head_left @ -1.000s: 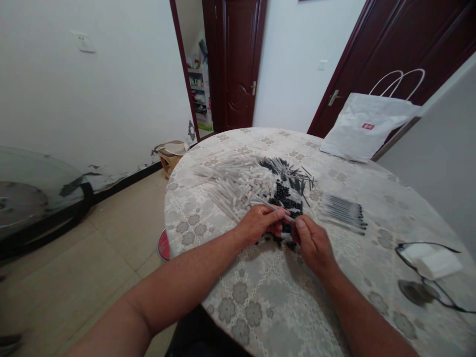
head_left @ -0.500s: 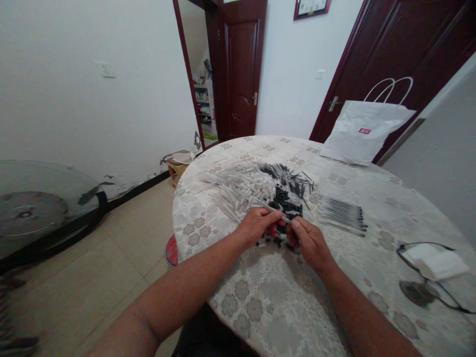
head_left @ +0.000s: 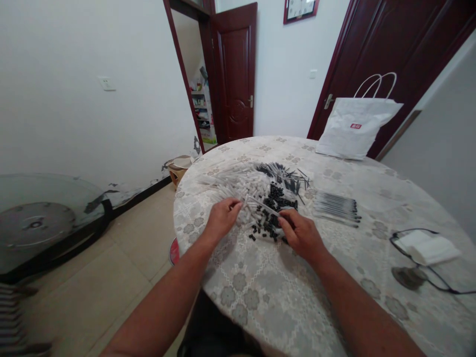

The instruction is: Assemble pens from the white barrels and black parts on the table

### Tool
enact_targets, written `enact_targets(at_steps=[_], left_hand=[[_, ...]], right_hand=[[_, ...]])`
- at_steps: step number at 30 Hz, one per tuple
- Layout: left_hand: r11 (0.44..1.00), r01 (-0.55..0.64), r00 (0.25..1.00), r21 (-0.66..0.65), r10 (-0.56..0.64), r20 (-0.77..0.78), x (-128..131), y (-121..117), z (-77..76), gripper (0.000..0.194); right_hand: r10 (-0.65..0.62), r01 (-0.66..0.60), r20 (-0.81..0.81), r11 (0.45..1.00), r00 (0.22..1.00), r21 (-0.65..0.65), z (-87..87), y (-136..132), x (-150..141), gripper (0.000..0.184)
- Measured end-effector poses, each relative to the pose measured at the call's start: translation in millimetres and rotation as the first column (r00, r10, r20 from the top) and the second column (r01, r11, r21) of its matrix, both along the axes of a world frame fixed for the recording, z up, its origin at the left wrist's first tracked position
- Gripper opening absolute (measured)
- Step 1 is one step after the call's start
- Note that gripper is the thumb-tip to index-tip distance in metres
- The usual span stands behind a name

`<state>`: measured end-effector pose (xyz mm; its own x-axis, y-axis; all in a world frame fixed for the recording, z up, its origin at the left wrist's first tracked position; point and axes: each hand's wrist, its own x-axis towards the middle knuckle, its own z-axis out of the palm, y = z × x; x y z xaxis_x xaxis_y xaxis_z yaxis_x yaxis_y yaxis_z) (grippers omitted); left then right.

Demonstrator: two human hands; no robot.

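A translucent pen barrel (head_left: 263, 205) slants over the pile, its lower right end pinched in my right hand (head_left: 300, 232). My left hand (head_left: 223, 217) is a short way to the left, with thumb and fingertips closed together near the barrel's far end. Whatever lies between those fingertips is too small to make out. Beneath and beyond the hands are loose whitish pen barrels (head_left: 234, 181), small black plugs (head_left: 275, 198) and thin dark pen parts (head_left: 284, 173). To the right of my right hand, several black-tipped pens (head_left: 334, 208) lie side by side in a row.
A patterned cloth covers the round table (head_left: 253, 292). At its back right stands a white paper bag (head_left: 357, 126). Eyeglasses (head_left: 427, 265), a folded white tissue (head_left: 427, 246) and a dark round object (head_left: 408, 277) lie at the right. A fan (head_left: 37, 223) is on the left.
My left hand has let go of the barrel and moved left, away from my right hand. The barrel stays in my right hand. The view has shifted slightly.
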<state>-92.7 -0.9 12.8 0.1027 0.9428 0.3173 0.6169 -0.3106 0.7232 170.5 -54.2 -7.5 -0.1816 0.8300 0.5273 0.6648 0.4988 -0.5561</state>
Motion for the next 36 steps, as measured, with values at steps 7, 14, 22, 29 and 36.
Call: enact_targets(at_steps=[7,14,22,29,36], left_hand=[[0.963,-0.268,0.874,-0.013,0.237,-0.424,-18.3,34.5,-4.0,0.022],[0.957,-0.291,0.833,-0.008,0.249,-0.493,-6.2,41.9,-20.0,0.017],[0.979,-0.134,0.952,-0.157,0.171,0.252,-7.0,39.2,-11.5,0.025],[0.896,0.390,0.278,-0.214,0.107,0.955,14.2,29.0,-3.2,0.026],[0.888,0.415,0.269,-0.197,0.087,0.959,21.3,24.0,-12.5,0.023]], right_hand=[[-0.028,0.019,0.107,0.996,0.994,0.088,-4.5,4.2,1.8,0.018],[-0.035,0.023,0.130,0.996,0.991,0.089,-2.9,3.9,2.6,0.018],[-0.026,0.013,0.119,0.994,0.993,0.110,-2.3,1.2,-0.4,0.018],[-0.013,-0.004,0.091,0.983,0.996,0.181,-0.5,-2.6,-6.2,0.022],[-0.021,0.005,0.121,0.991,0.992,0.135,-2.7,-0.6,-5.4,0.024]])
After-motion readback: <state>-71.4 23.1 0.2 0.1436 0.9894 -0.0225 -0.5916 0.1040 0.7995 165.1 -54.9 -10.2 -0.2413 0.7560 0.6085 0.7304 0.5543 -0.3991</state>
